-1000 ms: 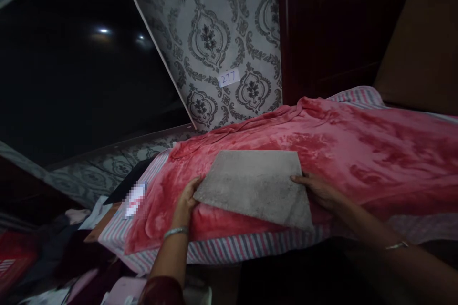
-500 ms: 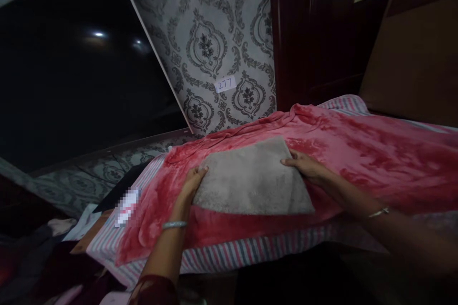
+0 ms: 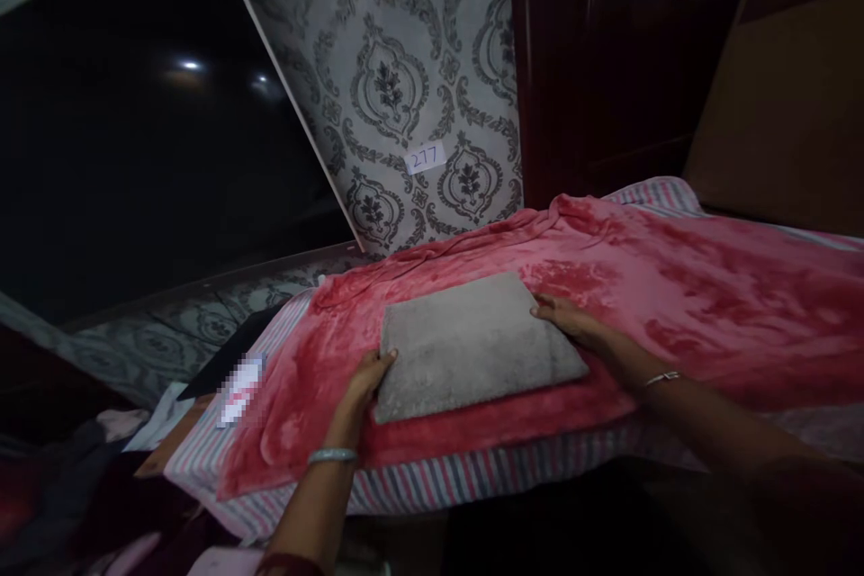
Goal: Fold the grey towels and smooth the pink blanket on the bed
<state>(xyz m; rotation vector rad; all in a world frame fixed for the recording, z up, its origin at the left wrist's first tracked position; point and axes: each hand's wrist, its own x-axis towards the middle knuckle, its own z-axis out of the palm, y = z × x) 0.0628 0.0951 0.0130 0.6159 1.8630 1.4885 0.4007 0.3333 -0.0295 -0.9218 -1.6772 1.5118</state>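
A flat, four-sided grey plush cloth (image 3: pixel 472 351) spans the space between my two hands, low over or on a red plush blanket (image 3: pixel 681 288). Its far edge is straight, and its near edge slants up toward the right. My left hand (image 3: pixel 370 375) grips the cloth's left edge, thumb on top and fingers underneath. On the opposite side, my right hand (image 3: pixel 567 319) pinches the right edge in the same way. The fingertips below the cloth are hidden. Whether its underside rests fully on the blanket I cannot tell.
Under the blanket lies a striped sheet (image 3: pixel 465 479). A large dark screen (image 3: pixel 155 126) leans at the left, before patterned wallpaper (image 3: pixel 398 36) bearing a paper label (image 3: pixel 426 157). Behind on the right stands a brown cardboard panel (image 3: pixel 789 108). Clothes (image 3: pixel 74 459) are heaped at the lower left.
The grey cloth has come down and slightly toward me, its left side dropping more. My left hand has moved nearer to me with it; my right hand has lowered a little. Both keep their grip.
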